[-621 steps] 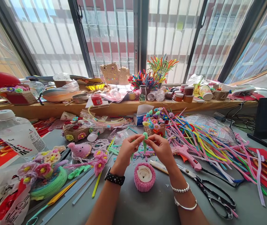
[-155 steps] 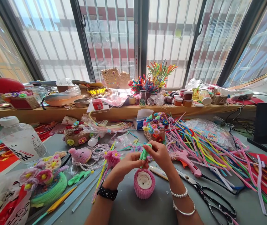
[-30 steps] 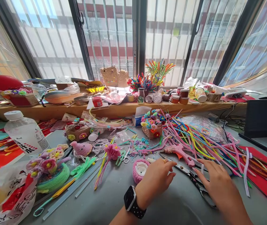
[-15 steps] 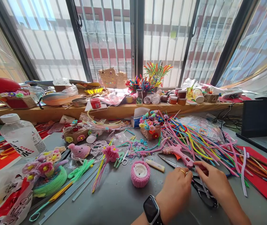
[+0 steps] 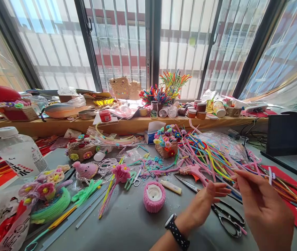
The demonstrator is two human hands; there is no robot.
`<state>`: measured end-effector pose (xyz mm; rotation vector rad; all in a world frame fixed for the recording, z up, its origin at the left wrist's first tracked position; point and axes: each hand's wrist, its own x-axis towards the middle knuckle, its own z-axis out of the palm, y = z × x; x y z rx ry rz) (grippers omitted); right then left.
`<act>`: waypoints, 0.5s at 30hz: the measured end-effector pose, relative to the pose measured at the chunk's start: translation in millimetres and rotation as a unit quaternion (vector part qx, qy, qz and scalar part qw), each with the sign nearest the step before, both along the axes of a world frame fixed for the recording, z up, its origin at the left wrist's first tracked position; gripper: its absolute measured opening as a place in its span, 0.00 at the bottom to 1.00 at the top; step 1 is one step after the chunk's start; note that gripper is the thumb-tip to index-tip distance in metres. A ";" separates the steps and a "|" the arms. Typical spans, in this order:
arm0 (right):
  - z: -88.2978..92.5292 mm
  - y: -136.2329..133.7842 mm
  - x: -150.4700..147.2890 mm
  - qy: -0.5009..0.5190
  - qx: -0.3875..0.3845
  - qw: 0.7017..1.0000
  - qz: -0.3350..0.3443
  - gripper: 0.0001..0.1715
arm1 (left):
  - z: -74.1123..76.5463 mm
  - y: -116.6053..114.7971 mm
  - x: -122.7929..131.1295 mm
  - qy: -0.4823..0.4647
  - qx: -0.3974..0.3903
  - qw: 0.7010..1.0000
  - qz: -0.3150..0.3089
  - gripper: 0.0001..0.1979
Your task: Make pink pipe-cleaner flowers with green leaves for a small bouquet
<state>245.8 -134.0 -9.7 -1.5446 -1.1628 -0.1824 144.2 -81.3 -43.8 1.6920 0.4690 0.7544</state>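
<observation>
My left hand (image 5: 199, 207), with a watch at the wrist, hovers over the table with its fingers stretched toward the right and nothing in them. My right hand (image 5: 265, 209) is raised beside it, thumb and fingers pinched on what looks like a pale pink pipe cleaner (image 5: 230, 161), partly blurred, which runs up toward the back. Below and between the hands lie scissors (image 5: 228, 218) with black handles. A pink glue gun (image 5: 192, 170) rests just beyond my left hand. Left of that hand sits a small round pink fuzzy pot (image 5: 154, 202) with white inside.
A heap of coloured pipe cleaners (image 5: 211, 150) spreads behind the hands. A pale stick-shaped tube (image 5: 171, 187), small scissors (image 5: 137, 179) and a pink flower bunch (image 5: 121, 173) lie leftward. A laptop (image 5: 289, 139) stands at right, a water bottle (image 5: 20, 153) at left.
My hands have moved apart. The right hand has risen off the scissors with a pipe cleaner in its pinch. My left hand has turned, and its fingers have straightened.
</observation>
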 end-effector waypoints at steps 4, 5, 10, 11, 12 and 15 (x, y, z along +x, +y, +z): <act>-10.8 -8.0 -8.6 -0.153 -0.024 0.975 0.159 0.10 | 29.9 -6.8 -21.8 -0.212 -0.131 0.968 0.019 0.24; -14.0 -6.2 -10.1 -0.171 -0.037 0.961 0.213 0.10 | 34.6 -6.7 -27.4 -0.210 -0.146 0.966 0.045 0.21; -17.7 17.0 -14.3 -0.105 -0.133 0.921 0.352 0.12 | 36.5 3.5 -52.8 -0.191 -0.139 0.944 0.232 0.13; -16.4 22.6 -15.2 -0.070 -0.148 0.920 0.355 0.12 | 33.4 5.7 -55.7 -0.186 -0.135 0.938 0.259 0.12; -14.8 27.7 -16.6 -0.034 -0.160 0.919 0.359 0.12 | 29.6 7.5 -57.3 -0.189 -0.135 0.932 0.277 0.11; -9.8 37.5 -25.4 0.058 -0.181 0.910 0.368 0.11 | 17.9 10.3 -56.5 -0.192 -0.112 0.941 0.255 0.12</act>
